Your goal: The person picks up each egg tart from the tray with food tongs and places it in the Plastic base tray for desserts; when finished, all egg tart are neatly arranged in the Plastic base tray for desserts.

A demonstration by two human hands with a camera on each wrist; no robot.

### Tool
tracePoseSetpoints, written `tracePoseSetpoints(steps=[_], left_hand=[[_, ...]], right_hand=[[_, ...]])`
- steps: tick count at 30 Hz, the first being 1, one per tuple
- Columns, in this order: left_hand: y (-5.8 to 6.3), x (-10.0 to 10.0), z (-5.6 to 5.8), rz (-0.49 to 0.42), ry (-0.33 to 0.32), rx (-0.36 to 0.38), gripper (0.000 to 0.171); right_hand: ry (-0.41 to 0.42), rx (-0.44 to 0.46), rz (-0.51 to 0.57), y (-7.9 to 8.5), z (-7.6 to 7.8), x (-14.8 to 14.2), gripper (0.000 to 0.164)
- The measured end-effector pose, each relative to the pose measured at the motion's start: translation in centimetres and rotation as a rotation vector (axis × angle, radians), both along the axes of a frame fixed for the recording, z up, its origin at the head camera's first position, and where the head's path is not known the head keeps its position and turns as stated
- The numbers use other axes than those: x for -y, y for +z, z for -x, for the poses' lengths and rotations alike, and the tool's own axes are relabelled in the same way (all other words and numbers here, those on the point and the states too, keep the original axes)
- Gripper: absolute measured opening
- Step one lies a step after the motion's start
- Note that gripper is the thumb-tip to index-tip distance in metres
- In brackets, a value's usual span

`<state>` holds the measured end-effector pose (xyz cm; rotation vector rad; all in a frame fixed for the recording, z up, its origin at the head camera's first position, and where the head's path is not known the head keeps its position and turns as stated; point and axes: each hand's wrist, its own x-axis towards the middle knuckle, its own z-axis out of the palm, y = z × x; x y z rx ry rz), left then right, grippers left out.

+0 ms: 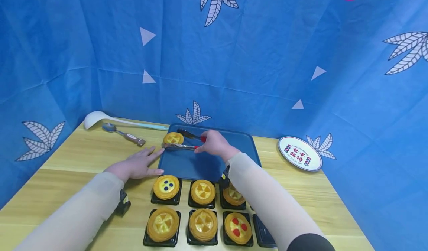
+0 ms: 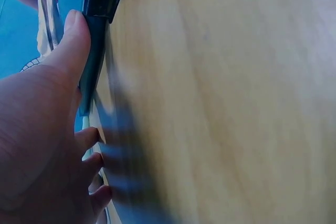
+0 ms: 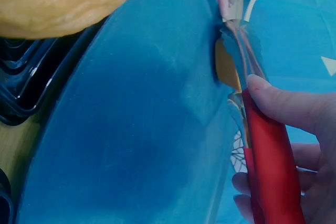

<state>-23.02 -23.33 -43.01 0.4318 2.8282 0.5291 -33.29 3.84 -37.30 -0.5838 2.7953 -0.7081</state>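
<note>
My right hand (image 1: 216, 145) grips a pair of red-handled tongs (image 3: 270, 161) above the blue tray (image 1: 180, 169). At the tray's back left corner, an egg tart (image 1: 173, 136) lies between the two arms of the tongs; whether they squeeze it I cannot tell. My left hand (image 1: 135, 165) is at the tray's left side with its fingers spread. In the left wrist view its thumb (image 2: 76, 38) touches the tray's edge, and the other fingertips are near the wooden table.
In front of the tray are several egg tarts (image 1: 203, 225) on black plastic holders, partly covered by my right forearm. A white ladle (image 1: 95, 118) and a spoon (image 1: 123, 133) lie at back left. An oval plate (image 1: 300, 153) leans at the right against the blue curtain (image 1: 267, 58).
</note>
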Motion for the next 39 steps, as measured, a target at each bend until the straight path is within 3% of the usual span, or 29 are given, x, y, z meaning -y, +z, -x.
tracePoseSetpoints(steps=[11, 19, 25, 31, 36, 39], left_hand=[[-0.1, -0.3, 0.3, 0.009, 0.0, 0.013, 0.092], [-0.1, -0.9, 0.5, -0.002, -0.024, 0.016, 0.091], [-0.5, 0.1, 0.5, -0.003, -0.011, 0.007, 0.093], [-1.0, 0.8, 0.7, -0.025, -0.028, -0.016, 0.095], [-1.0, 0.8, 0.8, -0.027, -0.048, -0.042, 0.093], [-1.2, 0.7, 0.9, -0.018, -0.063, -0.052, 0.093]], right_hand=[[-0.021, -0.048, -0.022, 0.1, -0.2, -0.9, 0.06], [-0.044, -0.06, 0.048, 2.3, -0.6, -5.4, 0.059], [0.016, -0.102, 0.048, 4.6, -1.6, -9.6, 0.058], [0.017, -0.124, 0.112, 6.6, -4.8, -15.4, 0.058], [0.012, -0.137, 0.177, 7.9, -9.3, -20.4, 0.055], [-0.002, -0.165, 0.151, 8.4, -12.1, -23.3, 0.054]])
